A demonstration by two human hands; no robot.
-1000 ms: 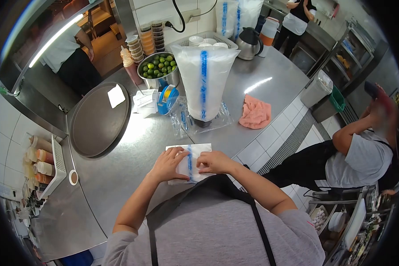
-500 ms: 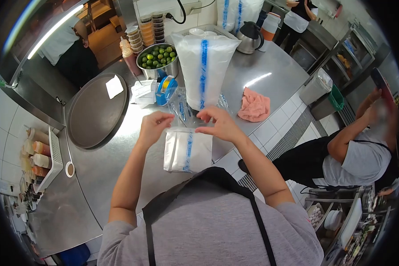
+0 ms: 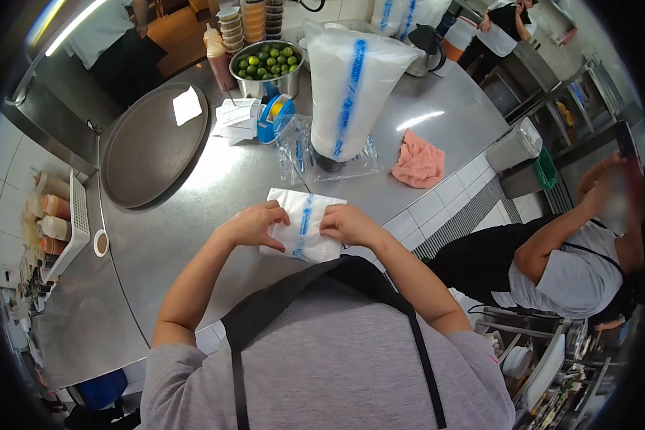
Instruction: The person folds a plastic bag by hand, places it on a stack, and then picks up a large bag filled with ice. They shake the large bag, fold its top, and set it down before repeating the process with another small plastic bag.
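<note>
A flat stack of white plastic bags (image 3: 306,247) with a blue printed strip lies on the steel table close to my body. My left hand (image 3: 256,228) rests on its left side, thumb and fingers spread apart on the plastic. On the right side of the stack, the fingers of my right hand (image 3: 350,224) are bent together and pinch at the top plastic. Beyond them, a tall bundle of clear plastic bags (image 3: 330,107) with a blue strip stands upright over a dark base. Crumpled clear plastic wrap (image 3: 294,147) lies around that base.
On the steel table (image 3: 172,265) are a brown round tray (image 3: 150,154), a pot of limes (image 3: 265,82), a blue tape dispenser (image 3: 274,118), papers (image 3: 236,120) and a pink cloth (image 3: 418,159). A person (image 3: 562,272) stands to the right holding a phone.
Both hands have come down from above the stack's far edge onto its top, toward my body. The view has shifted slightly, and the upright bundle now appears more tilted.
</note>
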